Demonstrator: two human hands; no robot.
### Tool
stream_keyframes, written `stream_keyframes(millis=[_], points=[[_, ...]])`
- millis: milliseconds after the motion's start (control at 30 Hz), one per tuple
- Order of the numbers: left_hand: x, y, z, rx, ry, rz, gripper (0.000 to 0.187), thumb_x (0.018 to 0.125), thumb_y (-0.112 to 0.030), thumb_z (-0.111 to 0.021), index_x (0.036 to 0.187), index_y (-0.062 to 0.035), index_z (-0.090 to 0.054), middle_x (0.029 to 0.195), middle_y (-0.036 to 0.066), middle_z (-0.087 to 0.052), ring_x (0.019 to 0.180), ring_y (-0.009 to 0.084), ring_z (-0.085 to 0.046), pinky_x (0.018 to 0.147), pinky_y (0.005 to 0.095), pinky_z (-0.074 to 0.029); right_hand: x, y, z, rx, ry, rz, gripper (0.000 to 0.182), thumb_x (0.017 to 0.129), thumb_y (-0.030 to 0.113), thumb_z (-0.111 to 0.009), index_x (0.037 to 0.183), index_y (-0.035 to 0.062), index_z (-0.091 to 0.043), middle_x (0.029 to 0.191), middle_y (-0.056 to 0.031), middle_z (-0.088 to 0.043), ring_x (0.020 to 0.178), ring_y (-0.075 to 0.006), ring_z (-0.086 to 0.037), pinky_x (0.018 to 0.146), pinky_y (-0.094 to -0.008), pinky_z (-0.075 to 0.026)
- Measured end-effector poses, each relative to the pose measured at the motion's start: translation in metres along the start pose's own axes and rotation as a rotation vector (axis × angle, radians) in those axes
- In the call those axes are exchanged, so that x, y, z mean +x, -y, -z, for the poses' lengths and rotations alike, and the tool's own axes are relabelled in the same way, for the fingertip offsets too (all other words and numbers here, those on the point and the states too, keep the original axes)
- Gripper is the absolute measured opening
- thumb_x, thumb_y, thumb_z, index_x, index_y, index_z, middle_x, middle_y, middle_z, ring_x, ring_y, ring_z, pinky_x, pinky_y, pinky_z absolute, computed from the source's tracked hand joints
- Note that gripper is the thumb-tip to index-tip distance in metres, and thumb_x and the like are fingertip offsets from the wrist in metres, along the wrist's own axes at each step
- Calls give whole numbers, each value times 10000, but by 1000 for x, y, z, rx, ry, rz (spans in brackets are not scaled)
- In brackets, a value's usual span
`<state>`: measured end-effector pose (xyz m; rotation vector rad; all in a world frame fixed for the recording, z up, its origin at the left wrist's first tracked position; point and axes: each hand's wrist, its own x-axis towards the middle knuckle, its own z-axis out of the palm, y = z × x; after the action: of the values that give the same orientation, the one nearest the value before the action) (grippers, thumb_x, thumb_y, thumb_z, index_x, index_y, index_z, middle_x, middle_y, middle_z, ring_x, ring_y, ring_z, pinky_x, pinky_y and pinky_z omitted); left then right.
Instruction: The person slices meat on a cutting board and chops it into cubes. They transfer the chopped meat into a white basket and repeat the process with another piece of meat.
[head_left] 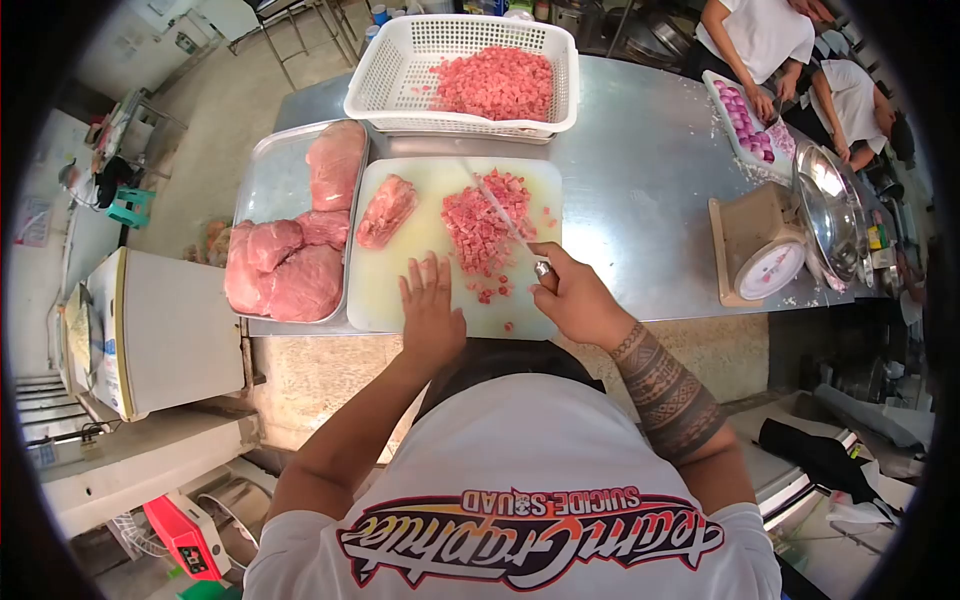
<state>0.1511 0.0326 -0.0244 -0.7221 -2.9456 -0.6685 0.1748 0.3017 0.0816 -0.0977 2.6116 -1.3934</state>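
My right hand [573,297] grips a knife [497,205] by its handle, the blade slanting up and left over the diced meat [478,228]. That meat lies in a heap on the right half of a white cutting board [395,290], with a few loose cubes near the board's front. My left hand [433,308] rests flat on the board, fingers stretched out, left of the small cubes. Beyond its fingertips sits a larger uncut piece of meat [386,212], apart from the hand.
A metal tray [240,195] with large meat pieces adjoins the board on the left. Behind stands a white perforated basket [390,80] of diced meat. At right are a weighing scale [765,250], a metal bowl [825,205] and two people working by a tray of purple onions [740,120].
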Motion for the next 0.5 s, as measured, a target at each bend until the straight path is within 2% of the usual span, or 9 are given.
stream_keyframes(millis=[100, 133, 233, 333, 400, 500], points=[[11, -17, 38, 73, -198, -161, 901, 871, -151, -712, 1668, -40, -306, 1712, 346, -208, 1574, 602, -151, 1241, 749, -100, -6, -3, 12, -428, -1, 174, 390, 953, 99, -658, 1334, 55, -584, 729, -62, -652, 681, -252, -708, 643, -417, -577], [18, -27, 47, 106, -186, -226, 851, 883, -159, -719, 1653, -85, -365, 1732, 309, -200, 1579, 587, -166, 1227, 768, -118, -7, -4, 11, -538, 26, 193, 407, 945, 111, -664, 1342, 65, -586, 748, -59, -673, 701, -261, -718, 644, -424, -578], [40, -59, 55, 141, 6, -430, 807, 894, -157, -708, 1633, -66, -399, 1742, 246, -247, 1592, 539, -198, 1238, 752, -128, -9, -6, 11, -822, 90, 259, 460, 918, 134, -677, 1368, 96, -591, 778, -48, -706, 733, -271, -732, 643, -435, -577], [52, -72, 22, 121, -64, -441, 808, 891, -154, -707, 1632, -57, -398, 1734, 194, -309, 1599, 485, -237, 1251, 732, -137, -13, 2, 18, -948, 124, 362, 512, 879, 134, -686, 1382, 108, -594, 782, -41, -685, 720, -255, -722, 631, -425, -572], [56, -67, 16, 237, 9, -382, 807, 904, -195, -704, 1635, -53, -392, 1719, 194, -340, 1600, 466, -252, 1258, 721, -139, -21, 7, 36, -967, 158, 442, 544, 846, 148, -702, 1376, 92, -590, 813, -50, -674, 721, -257, -719, 620, -417, -570], [56, -52, 16, 354, 67, -337, 823, 921, -281, -703, 1640, -44, -381, 1715, 201, -347, 1597, 471, -257, 1269, 703, -137, -43, -18, 59, -1013, 109, 477, 600, 835, 167, -726, 1419, 132, -595, 814, -47, -674, 729, -251, -709, 618, -411, -563]])
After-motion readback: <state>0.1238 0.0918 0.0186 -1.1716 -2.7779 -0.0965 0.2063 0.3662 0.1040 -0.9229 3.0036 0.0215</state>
